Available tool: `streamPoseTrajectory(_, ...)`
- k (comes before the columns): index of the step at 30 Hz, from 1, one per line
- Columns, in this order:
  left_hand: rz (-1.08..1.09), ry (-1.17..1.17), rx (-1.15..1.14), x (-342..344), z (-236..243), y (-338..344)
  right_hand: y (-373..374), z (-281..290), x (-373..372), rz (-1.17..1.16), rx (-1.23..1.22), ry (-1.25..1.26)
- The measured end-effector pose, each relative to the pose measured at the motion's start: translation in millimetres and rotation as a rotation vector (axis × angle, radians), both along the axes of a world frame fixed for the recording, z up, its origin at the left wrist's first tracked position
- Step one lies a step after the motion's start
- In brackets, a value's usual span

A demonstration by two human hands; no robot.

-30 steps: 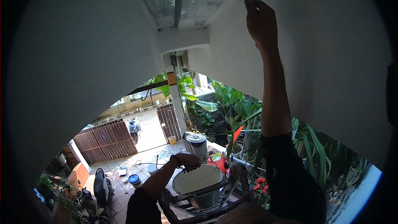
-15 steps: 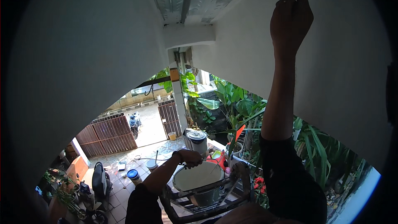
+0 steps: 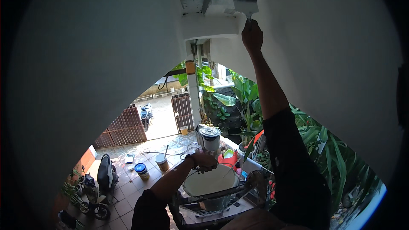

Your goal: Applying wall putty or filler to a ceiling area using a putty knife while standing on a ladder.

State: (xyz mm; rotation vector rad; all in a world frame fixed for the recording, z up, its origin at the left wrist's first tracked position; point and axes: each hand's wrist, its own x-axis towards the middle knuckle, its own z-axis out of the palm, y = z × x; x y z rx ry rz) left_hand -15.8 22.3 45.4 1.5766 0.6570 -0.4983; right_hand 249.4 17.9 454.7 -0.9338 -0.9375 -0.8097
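Overhead, my right hand (image 3: 252, 36) is closed round the handle of a wide flat paintbrush (image 3: 246, 6). Its broad pale head, with a dark band along the top, is up at the white ceiling strip (image 3: 226, 0), beside the right wall. Below, my left hand (image 3: 205, 162) is closed at the far side of a large bucket (image 3: 215, 202), where a thin wire handle shows; the fingers partly hide the grip. Pale, creamy paint (image 3: 211, 181) lies in the bucket. The bucket sits at the top of a dark, paint-spotted ladder (image 3: 179, 206).
White walls (image 3: 106, 51) slope in on both sides. Down on the tiled floor stand a blue-lidded tub (image 3: 141, 170), another pail (image 3: 162, 162) and a parked motorbike (image 3: 106, 179). Leafy plants (image 3: 317, 145) grow at the right; a brown gate (image 3: 123, 127) stands beyond.
My right hand has swung left and farther forward along the ceiling, bringing the brush fully into view. The left hand keeps its place at the bucket, while the whole view has shifted slightly.
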Motion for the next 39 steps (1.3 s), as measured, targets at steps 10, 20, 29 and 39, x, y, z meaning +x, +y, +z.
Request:
streamPoseTrajectory(10,-0.072,-0.136,0.297,-4.2,-1.6,-1.2,124.6,9.5,37.0,-0.023,-0.530,0.124)
streamPoseTrajectory(20,-0.002,-0.088,0.326,-3.6,6.7,-19.5,189.2,49.9,65.6,0.097,-0.597,0.152)
streamPoseTrajectory(29,-0.044,-0.085,0.337,-2.3,11.3,-20.6,152.9,77.7,67.2,0.104,-0.396,0.106)
streamPoseTrajectory(39,-0.115,-0.119,0.206,-1.7,-0.4,0.4,-2.8,45.5,26.9,-0.047,-0.140,-0.161)
